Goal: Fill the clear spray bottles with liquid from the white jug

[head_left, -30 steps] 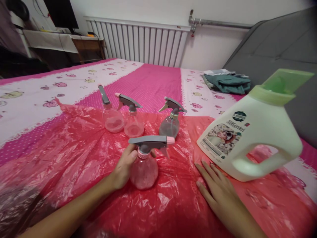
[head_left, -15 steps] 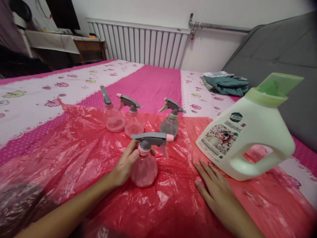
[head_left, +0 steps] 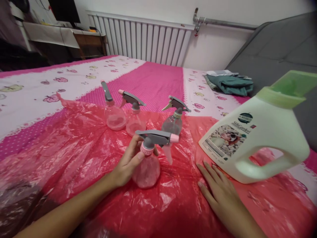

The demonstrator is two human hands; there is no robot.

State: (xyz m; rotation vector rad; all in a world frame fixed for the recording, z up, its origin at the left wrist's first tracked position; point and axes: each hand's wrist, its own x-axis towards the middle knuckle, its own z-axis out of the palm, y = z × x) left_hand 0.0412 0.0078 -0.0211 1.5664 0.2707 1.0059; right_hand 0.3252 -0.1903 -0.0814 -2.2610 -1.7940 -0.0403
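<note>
1. Gripping the front spray bottle [head_left: 146, 173], the left hand [head_left: 125, 165] has its fingers curled closed around the neck; since a second ago the spray head [head_left: 157, 135] has swung slightly, nozzle more toward the person.
2. That suggests turning rather than lifting: the bottle seems to stand on the red plastic sheet [head_left: 173, 200].
3. The right hand [head_left: 219, 191] lies spread, grasping nothing, just beside the pale jug [head_left: 266, 127].
4. Behind stand two pink-collared spray bottles [head_left: 116, 120] and a green-collared spray bottle [head_left: 170, 125]; the jug limits room rightward.
</note>
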